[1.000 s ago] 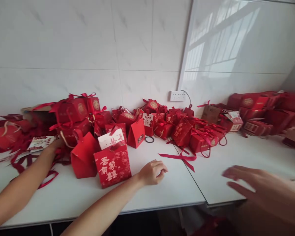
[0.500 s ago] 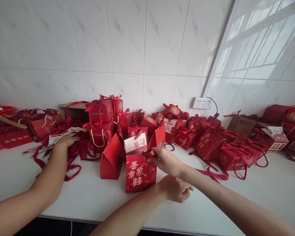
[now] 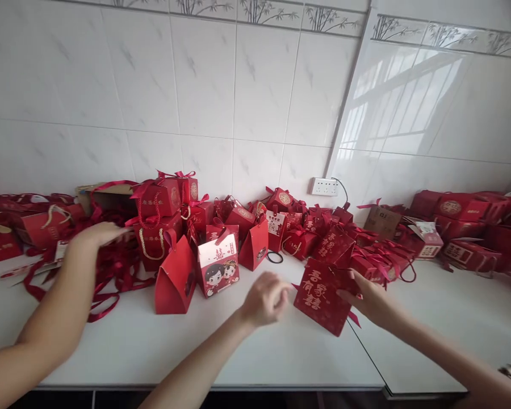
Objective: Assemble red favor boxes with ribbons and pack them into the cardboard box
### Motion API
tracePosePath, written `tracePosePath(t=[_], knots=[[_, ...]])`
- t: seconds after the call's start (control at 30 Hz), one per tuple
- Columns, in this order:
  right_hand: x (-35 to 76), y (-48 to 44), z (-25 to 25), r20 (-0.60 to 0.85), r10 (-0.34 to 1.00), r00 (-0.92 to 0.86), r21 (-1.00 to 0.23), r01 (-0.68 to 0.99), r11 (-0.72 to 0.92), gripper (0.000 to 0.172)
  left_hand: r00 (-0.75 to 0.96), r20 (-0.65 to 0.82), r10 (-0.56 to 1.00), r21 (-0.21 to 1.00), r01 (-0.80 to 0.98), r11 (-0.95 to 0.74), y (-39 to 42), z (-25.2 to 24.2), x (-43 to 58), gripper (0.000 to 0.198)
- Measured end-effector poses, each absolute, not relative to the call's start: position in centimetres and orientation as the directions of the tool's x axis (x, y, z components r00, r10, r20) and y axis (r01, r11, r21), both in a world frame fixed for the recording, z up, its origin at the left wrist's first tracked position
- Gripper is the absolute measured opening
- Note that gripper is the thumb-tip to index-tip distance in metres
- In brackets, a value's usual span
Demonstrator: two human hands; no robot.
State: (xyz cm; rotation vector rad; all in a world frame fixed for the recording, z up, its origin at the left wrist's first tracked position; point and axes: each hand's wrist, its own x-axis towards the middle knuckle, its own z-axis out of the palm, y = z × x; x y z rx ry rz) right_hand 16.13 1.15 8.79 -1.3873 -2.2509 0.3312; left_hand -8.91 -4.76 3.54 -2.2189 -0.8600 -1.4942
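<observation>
In the head view, my right hand [image 3: 366,298] grips a dark red gift box [image 3: 321,295] by its upper right edge. Gold characters cover its tilted front face. A strip of red ribbon hangs below my fingers. To the left of that box is my left hand [image 3: 266,298], fingers curled and closed; whatever may be in them is hidden. A ribbon end [image 3: 295,287] shows between its fingertips and the box. Beyond my left hand stand a white-and-red box with a cartoon couple [image 3: 218,266] and a plain red peaked box [image 3: 175,281].
A co-worker's arm [image 3: 55,301] reaches in from the left over a heap of red ribbons [image 3: 111,278]. Piled red gift boxes [image 3: 451,207] line the tiled wall. A black hair tie [image 3: 275,257] lies on the white table [image 3: 221,346]. A socket strip [image 3: 324,186] is on the wall.
My right hand has carried the gold-lettered box to the right, uncovering the cartoon-couple box. My left hand no longer sits beneath my right forearm. The co-worker's hand has lifted. The view has shifted up and right.
</observation>
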Motion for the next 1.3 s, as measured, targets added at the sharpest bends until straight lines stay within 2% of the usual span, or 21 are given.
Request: tracePosePath(t=[0.07,0.17,0.27,0.37,0.43,0.47,0.53,0.6,0.7,0.77,0.83,0.9,0.97,1.03,1.1,1.17,1.23,1.3], knots=[[16.2,1.4,7.2,0.272,0.89,-0.365,-0.432,0.781,0.452,0.03,0.118,0.955,0.274,0.09,0.763,-0.64,-6.1,5.1,-12.0,0.023],[14.7,2.3,6.7,0.22,0.899,-0.38,-0.416,0.796,0.438,0.033,-0.121,0.991,0.053,0.132,0.921,-0.367,-8.7,7.5,-17.6,0.026],[12.2,3.9,6.8,0.222,0.893,-0.393,-0.403,0.797,0.451,0.048,-0.384,0.918,-0.103,0.368,0.919,-0.145,-10.2,11.1,-23.4,0.026],[9.7,4.9,7.0,0.462,0.821,-0.334,-0.345,0.785,0.514,0.071,-0.594,0.804,-0.012,0.591,0.798,0.12,-9.6,15.4,-28.0,0.05],[8.5,4.3,7.4,0.633,0.702,-0.326,-0.254,0.77,0.586,0.075,-0.707,0.698,0.118,0.655,0.696,0.293,-8.2,17.7,-29.8,0.079],[8.1,3.6,7.7,0.689,0.629,-0.36,-0.193,0.746,0.638,0.071,-0.743,0.645,0.178,0.66,0.659,0.361,-7.5,18.5,-30.4,0.091],[7.6,1.6,8.5,0.74,0.484,-0.467,-0.061,0.67,0.74,0.059,-0.785,0.567,0.249,0.659,0.614,0.434,-6.0,19.2,-31.1,0.104],[7.6,-0.9,9.1,0.733,0.365,-0.573,0.055,0.585,0.809,0.05,-0.803,0.535,0.262,0.671,0.592,0.446,-4.9,19.1,-31.5,0.104],[8.6,-4.1,9.3,0.678,0.269,-0.684,0.16,0.495,0.854,0.046,-0.8,0.546,0.248,0.689,0.597,0.411,-4.5,18.9,-31.8,0.098],[9.8,-5.6,9.2,0.645,0.254,-0.721,0.175,0.462,0.87,0.048,-0.744,0.623,0.242,0.665,0.666,0.337,-5.2,19.3,-31.5,0.098],[11.3,-6.6,9.2,0.616,0.274,-0.739,0.147,0.449,0.881,0.051,-0.602,0.767,0.221,0.581,0.799,0.156,-6.5,20.0,-30.3,0.1],[12.6,-7.2,9.4,0.596,0.311,-0.74,0.087,0.445,0.891,0.051,-0.398,0.901,0.176,0.414,0.907,-0.07,-8.1,20.3,-27.6,0.104],[13.3,-7.5,9.9,0.587,0.369,-0.721,-0.005,0.453,0.892,0.047,-0.237,0.949,0.207,0.277,0.942,-0.191,-9.7,19.6,-23.5,0.108],[13.4,-7.7,10.6,0.565,0.473,-0.676,-0.159,0.474,0.866,0.041,-0.104,0.947,0.303,0.191,0.942,-0.276,-10.8,17.3,-18.6,0.109],[13.2,-7.9,11.2,0.483,0.629,-0.608,-0.369,0.51,0.777,0.04,-0.084,0.894,0.44,0.232,0.927,-0.295,-11.3,13.6,-13.8,0.108],[13.0,-7.8,11.3,0.318,0.766,-0.558,-0.547,0.553,0.629,0.047,-0.146,0.828,0.542,0.313,0.922,-0.23,-11.5,8.9,-9.6,0.108],[13.1,-7.5,10.8,0.105,0.826,-0.554,-0.625,0.609,0.488,0.061,-0.251,0.728,0.638,0.397,0.913,-0.094,-11.8,4.2,-6.3,0.11],[13.5,-6.9,10.0,-0.076,0.824,-0.561,-0.636,0.664,0.393,0.078,-0.296,0.608,0.737,0.449,0.893,-0.012,-12.8,0.4,-3.7,0.104]])
